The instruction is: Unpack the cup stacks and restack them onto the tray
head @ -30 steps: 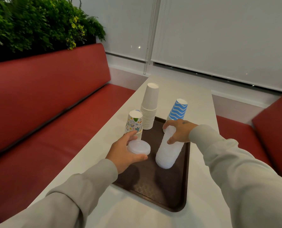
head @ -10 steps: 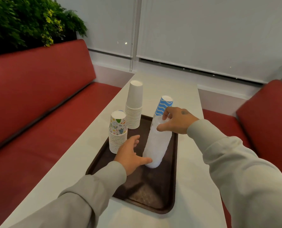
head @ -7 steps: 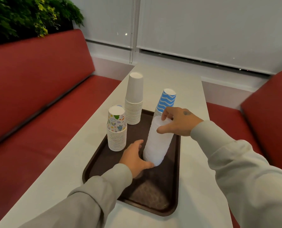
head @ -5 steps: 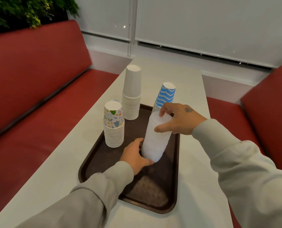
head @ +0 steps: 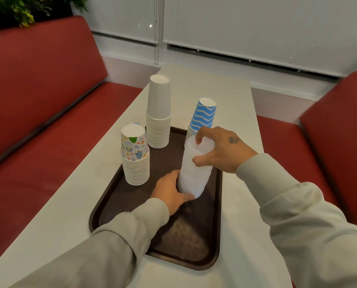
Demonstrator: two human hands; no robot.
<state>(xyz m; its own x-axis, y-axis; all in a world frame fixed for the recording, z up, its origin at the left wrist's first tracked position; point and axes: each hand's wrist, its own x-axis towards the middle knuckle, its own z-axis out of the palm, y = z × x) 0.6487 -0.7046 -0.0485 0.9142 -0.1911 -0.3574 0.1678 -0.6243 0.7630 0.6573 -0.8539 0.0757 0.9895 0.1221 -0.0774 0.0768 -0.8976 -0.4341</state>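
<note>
A dark brown tray (head: 194, 242) lies on the white table (head: 242, 235). On it a stack of translucent white plastic cups (head: 193, 175) stands nearly upright, upside down. My left hand (head: 170, 193) wraps the base of this stack. My right hand (head: 222, 149) grips its top from the right. Behind it on the tray stands a blue wave-striped cup stack (head: 202, 115). A tall plain white cup stack (head: 158, 111) stands at the tray's far left corner. A cartoon-patterned cup stack (head: 135, 154) sits at the tray's left edge.
Red bench seats run along the left (head: 48, 104) and right (head: 335, 132) of the narrow table. White roller blinds (head: 256, 28) cover the windows ahead. A green plant (head: 17, 7) sits above the left bench back.
My left hand added its separate plastic cup piece to the stack, then moved to the stack's base. The tilted translucent stack has been brought nearly upright on the tray.
</note>
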